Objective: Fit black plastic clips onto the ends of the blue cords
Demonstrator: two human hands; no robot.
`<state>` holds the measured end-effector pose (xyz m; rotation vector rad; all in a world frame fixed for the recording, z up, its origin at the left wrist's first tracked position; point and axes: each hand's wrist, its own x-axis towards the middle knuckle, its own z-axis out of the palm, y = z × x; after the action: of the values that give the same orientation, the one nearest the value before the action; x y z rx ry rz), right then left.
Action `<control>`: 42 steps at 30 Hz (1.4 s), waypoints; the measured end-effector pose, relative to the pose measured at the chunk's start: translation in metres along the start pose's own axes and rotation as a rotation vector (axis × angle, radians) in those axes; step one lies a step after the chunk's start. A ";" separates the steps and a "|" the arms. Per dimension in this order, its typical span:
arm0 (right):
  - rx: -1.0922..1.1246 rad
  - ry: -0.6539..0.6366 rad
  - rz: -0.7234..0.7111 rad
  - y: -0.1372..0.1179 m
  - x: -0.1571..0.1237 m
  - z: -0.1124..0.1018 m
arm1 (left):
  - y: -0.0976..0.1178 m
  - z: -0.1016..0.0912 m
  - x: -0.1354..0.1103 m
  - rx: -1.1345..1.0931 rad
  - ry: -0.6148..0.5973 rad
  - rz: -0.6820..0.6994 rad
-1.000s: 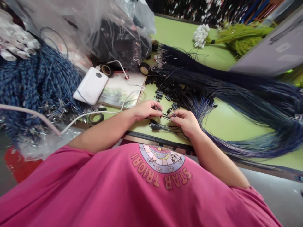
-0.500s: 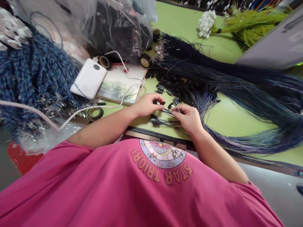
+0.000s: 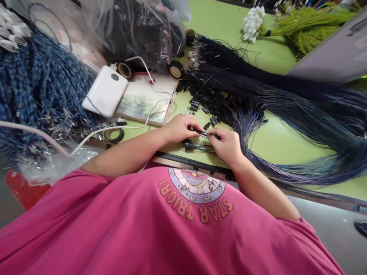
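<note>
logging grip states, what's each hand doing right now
Left hand: closed, holding a small black piece.
Right hand: closed, holding a thin dark piece.

From afar I see on the table the book, right of the power bank, and the connector pile, before the wire bundle.

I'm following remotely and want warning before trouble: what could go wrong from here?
The small dark parts pinched between the left hand and right hand might slip, since only the fingertips seem to grip them. The loose blue-purple wires curving beside the right forearm could snag on it. The left forearm might catch the white cable running close by, perhaps dragging the white power bank if they are connected.
</note>
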<state>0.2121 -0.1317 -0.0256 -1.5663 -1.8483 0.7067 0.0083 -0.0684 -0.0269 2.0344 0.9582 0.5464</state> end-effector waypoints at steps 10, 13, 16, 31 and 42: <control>-0.002 -0.093 0.002 0.004 0.001 0.006 | -0.002 0.000 -0.001 0.091 -0.111 0.007; 0.000 -0.120 -0.008 0.002 0.001 0.004 | -0.002 -0.003 0.000 0.071 -0.161 -0.014; 0.008 -0.177 0.026 -0.001 0.003 -0.002 | -0.001 -0.007 0.001 0.029 -0.143 -0.042; 0.139 -0.223 0.143 0.002 0.015 -0.009 | 0.006 -0.018 -0.003 0.020 -0.254 -0.160; -0.486 -0.237 -0.059 -0.001 0.027 0.015 | 0.013 -0.025 -0.005 0.170 -0.361 -0.145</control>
<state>0.1971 -0.1058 -0.0325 -1.7712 -2.3636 0.4493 -0.0057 -0.0655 -0.0022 2.0974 0.9443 0.0152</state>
